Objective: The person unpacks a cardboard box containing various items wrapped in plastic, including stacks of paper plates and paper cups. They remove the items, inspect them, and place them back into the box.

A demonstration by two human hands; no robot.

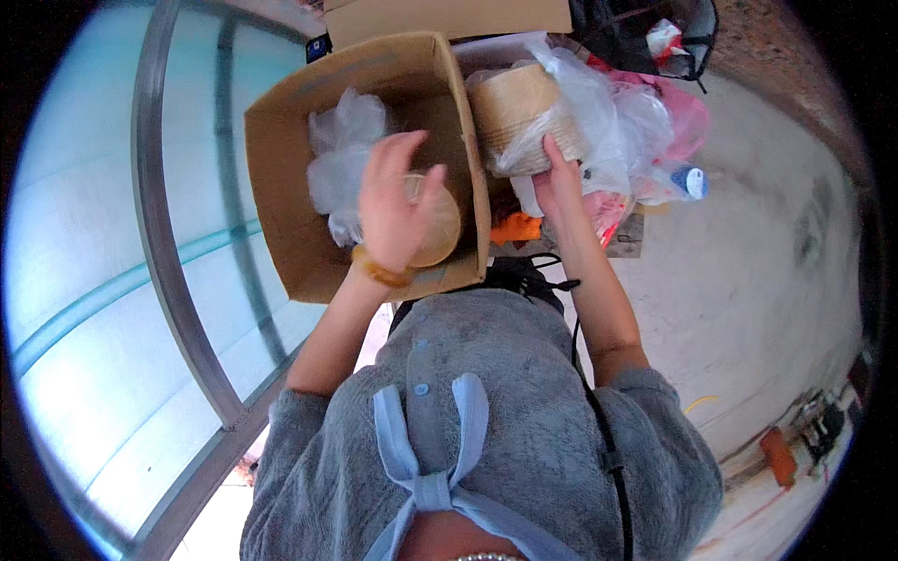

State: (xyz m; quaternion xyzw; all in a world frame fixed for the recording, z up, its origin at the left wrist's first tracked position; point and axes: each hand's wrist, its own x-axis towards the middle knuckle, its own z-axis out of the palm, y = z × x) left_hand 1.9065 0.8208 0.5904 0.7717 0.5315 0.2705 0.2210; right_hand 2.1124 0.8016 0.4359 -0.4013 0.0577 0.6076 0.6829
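Observation:
My left hand (398,206) hovers over the open cardboard box (260,187), its fingers apart and a little blurred. Partly behind it, inside the box, lies a round tan bowl or lid (444,229); I cannot tell which. Crumpled clear plastic bags (341,154) fill the box's left side. Just right of the box, my right hand (561,182) grips the lower side of a stack of brown paper bowls (517,103) partly wrapped in clear plastic. My thumb lies on the stack, while the other fingers are mostly hidden.
More plastic bags (645,122), clear and pink, are heaped right of the stack, beside a blue-capped bottle (690,182). A black bag (645,37) stands behind them. Along the left runs a metal-framed translucent panel (154,187). An orange item (516,227) lies below the stack.

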